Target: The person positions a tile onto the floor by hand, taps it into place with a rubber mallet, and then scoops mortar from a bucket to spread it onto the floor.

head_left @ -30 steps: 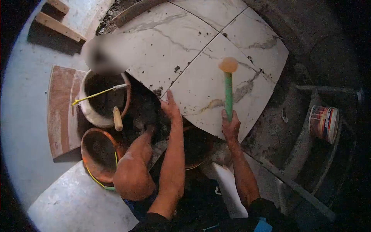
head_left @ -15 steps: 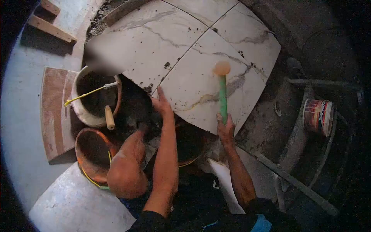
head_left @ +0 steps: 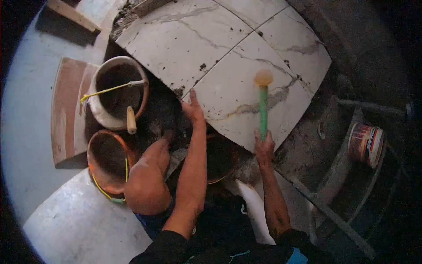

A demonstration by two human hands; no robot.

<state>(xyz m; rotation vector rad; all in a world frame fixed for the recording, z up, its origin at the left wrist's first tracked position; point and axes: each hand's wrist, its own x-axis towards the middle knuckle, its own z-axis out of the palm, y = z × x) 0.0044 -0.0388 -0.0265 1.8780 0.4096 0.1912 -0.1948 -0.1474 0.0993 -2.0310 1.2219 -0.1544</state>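
Note:
My right hand [head_left: 265, 148] is closed around the green handle of a mallet [head_left: 263, 103]. The mallet's pale orange, rounded head overlaps the near marble-patterned tile [head_left: 237, 99], which has grey and tan veins. At the left corner of that tile, by the joint with its neighbour, my left hand [head_left: 193, 110] touches the edge with fingers stretched out, one pointing up along the joint. Dark crumbs of mortar lie scattered over the white tiles [head_left: 184, 48].
Left of my bent knee stand a pale bucket [head_left: 97, 110] with a wooden-handled tool [head_left: 131, 120] at its rim and an orange bucket [head_left: 92, 171]. Stacked tiles [head_left: 66, 110] lie farther left. On the right are a paint bucket [head_left: 365, 145] and metal bars [head_left: 336, 220].
The whole view has shifted, so the tiles and both hands appear slightly farther right. Both hands keep nearly the same places on the tile and mallet.

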